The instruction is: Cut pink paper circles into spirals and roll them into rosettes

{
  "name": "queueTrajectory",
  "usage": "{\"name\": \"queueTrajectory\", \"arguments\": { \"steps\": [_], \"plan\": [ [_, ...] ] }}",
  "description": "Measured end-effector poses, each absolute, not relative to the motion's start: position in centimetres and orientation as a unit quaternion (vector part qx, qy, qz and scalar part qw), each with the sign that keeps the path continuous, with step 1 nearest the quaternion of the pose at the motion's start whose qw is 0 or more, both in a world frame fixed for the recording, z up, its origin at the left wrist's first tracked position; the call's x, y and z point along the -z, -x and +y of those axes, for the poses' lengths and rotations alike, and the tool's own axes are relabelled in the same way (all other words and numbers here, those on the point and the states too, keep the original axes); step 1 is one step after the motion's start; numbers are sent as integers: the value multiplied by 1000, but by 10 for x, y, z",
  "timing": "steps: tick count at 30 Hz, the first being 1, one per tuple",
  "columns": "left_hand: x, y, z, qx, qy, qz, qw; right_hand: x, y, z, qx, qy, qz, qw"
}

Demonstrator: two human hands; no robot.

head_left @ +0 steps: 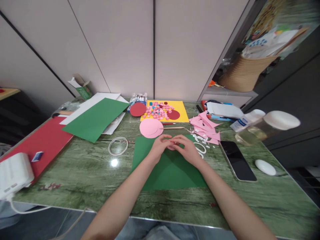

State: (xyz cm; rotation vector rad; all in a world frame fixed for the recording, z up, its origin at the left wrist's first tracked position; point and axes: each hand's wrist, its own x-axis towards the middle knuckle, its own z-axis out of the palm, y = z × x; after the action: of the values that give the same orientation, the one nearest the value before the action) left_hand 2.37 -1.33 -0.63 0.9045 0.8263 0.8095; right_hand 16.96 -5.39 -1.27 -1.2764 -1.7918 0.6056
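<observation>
Over the green sheet (172, 173), my left hand (160, 148) and my right hand (186, 150) meet at the fingertips. Both are closed in a pinch on a small pink paper piece (171, 147), mostly hidden by the fingers. White looped handles (201, 148), apparently of scissors, stick out beside my right hand. Pink paper circles (150, 128) lie just beyond my hands, with a pencil (172, 128) across their right edge. Pink paper scraps (205, 126) and small white bits (200, 138) are scattered to the right.
Farther back, a yellow sheet (183, 111) carries many small pink pieces (158, 111) and a red circle (173, 115). Green and red sheets (42, 143) lie left, near a white roll of tape (118, 146) and a power bank (16, 175). A phone (237, 161) and a bottle (265, 128) stand right.
</observation>
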Motion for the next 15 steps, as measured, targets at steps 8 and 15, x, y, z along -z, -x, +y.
{"name": "queueTrajectory", "arguments": {
  "steps": [8, 15],
  "plan": [
    [10, -23, -13, -382, -435, 368, 727, 14, -168, -55, -206, 525, -704, 431],
    [6, -27, -19, -392, -418, 356, 737, 13, -165, -56, -187, 538, -680, 461]
  ]
}}
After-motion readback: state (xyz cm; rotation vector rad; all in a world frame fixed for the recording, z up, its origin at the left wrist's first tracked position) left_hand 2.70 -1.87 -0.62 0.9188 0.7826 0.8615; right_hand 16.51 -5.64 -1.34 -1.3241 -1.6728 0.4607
